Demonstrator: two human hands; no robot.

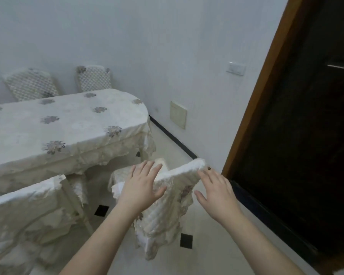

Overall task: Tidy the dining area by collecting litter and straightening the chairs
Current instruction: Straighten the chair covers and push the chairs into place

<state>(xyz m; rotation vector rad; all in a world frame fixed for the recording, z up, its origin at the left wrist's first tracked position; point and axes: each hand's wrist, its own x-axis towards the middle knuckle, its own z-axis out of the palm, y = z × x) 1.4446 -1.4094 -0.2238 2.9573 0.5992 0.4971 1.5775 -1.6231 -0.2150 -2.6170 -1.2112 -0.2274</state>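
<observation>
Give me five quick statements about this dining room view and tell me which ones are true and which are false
1. Both hands are at the covered chair back. True: the left hand lies on it, the right hand is at its right edge.
2. The tablecloth is plain red. False: it is pale with flower motifs.
3. Two chairs stand at the far side of the table. True.
4. The right hand holds litter. False: it is open, holding nothing.
5. The doorway is on the left. False: it is on the right.

One head-worn view looks forward and down, close over both hands at the chair back, table beyond-left.
</observation>
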